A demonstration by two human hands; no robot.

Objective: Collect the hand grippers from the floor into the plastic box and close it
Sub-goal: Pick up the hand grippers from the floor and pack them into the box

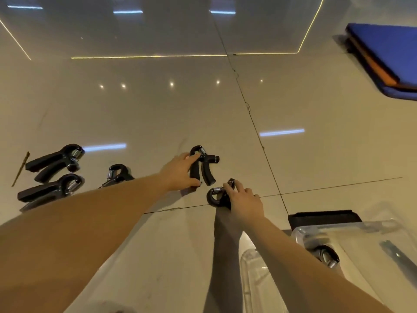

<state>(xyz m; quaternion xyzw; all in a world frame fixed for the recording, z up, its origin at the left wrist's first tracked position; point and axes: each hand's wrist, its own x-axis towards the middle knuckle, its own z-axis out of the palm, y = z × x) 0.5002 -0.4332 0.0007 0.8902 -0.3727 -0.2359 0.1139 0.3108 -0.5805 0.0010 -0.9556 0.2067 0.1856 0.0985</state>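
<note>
Several black hand grippers with metal springs lie on the glossy tiled floor. My left hand [178,171] grips the left handle of one hand gripper [206,168] in the middle, thumb under and fingers over it. My right hand [242,199] lies over another hand gripper [215,196] just to the right, fingers curled on its handles. Three more hand grippers lie at the left: one [56,160], one [48,190], and one [118,173] partly behind my left forearm. The clear plastic box [300,236] stands at the lower right with one hand gripper [327,256] inside.
A black lid or pad [325,218] lies behind the box. Blue and orange mats [388,57] are stacked at the upper right. A thin brown stick [21,168] lies at the far left. Tile seams cross the floor.
</note>
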